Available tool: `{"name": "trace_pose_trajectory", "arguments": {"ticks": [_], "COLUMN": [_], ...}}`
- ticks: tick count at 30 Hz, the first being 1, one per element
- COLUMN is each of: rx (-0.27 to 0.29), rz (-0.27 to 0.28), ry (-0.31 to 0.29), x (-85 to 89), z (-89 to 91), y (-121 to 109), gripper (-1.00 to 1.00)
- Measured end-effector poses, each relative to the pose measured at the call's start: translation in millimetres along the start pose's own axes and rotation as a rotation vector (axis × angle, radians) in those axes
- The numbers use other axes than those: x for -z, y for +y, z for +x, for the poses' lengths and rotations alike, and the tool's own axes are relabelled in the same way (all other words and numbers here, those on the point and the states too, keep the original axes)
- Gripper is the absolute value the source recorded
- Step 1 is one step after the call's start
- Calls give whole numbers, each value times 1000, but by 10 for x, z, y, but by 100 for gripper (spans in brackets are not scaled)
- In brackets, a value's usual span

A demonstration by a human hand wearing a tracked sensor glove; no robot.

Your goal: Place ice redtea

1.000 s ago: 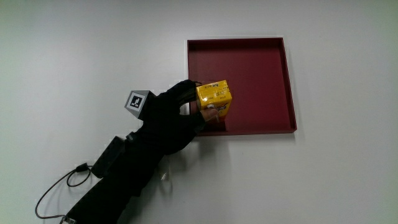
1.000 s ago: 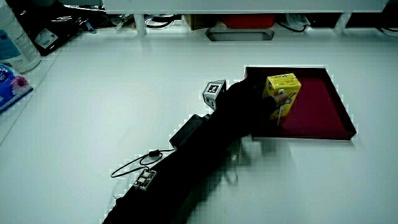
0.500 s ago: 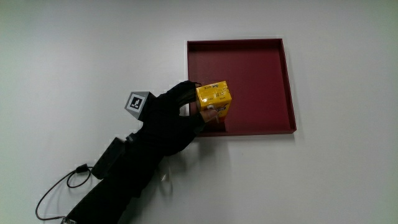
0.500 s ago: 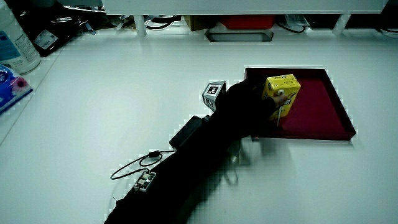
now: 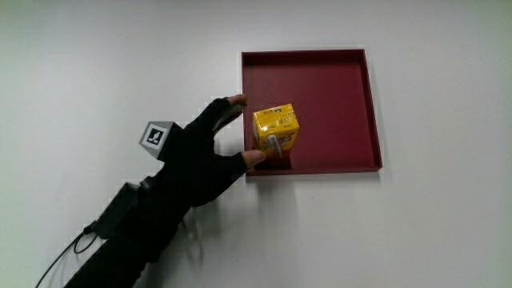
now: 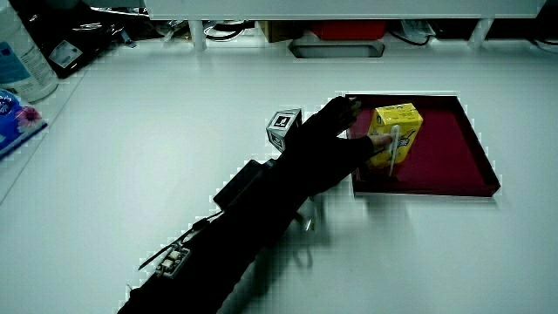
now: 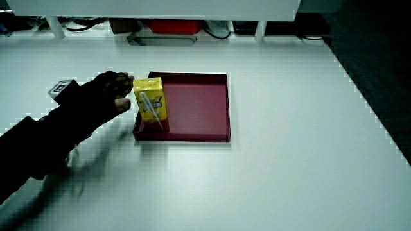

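Note:
A yellow ice red tea carton (image 5: 276, 130) (image 6: 394, 135) (image 7: 151, 104) stands upright in the dark red tray (image 5: 344, 96) (image 6: 445, 144) (image 7: 199, 106), in the corner nearest the person and the hand. A straw shows on its front face. The gloved hand (image 5: 210, 148) (image 6: 336, 139) (image 7: 103, 96) is beside the tray's edge, next to the carton, with fingers spread and nothing held. Thumb and forefinger tips still lie close to the carton, apart from it.
A patterned cube (image 5: 158, 134) sits on the hand's back, and a black box with a cable (image 6: 235, 183) rides on the forearm. In a side view a bottle (image 6: 22, 57) and a blue packet (image 6: 13, 118) stand at the table's edge. A low partition (image 7: 160, 8) closes off the table.
The hand has let go of the carton and drawn back from the tray toward the person, fingers spreading. The carton stays standing in the tray.

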Motion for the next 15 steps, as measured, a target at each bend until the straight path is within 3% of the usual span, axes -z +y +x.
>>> {"name": "trace_pose_trajectory", "arguments": {"ticks": [5,9,11,15], "rx": [-47,-24,-33,-29], "rz": [-64,-109,-130,-157], "ry": [23,95,93,144], "x": [-74,-190,-204,-320], "z": [239,345,449,509], "y": [-129,-243,-310,-440], "gripper": [-100,-100,-100,-100]}}
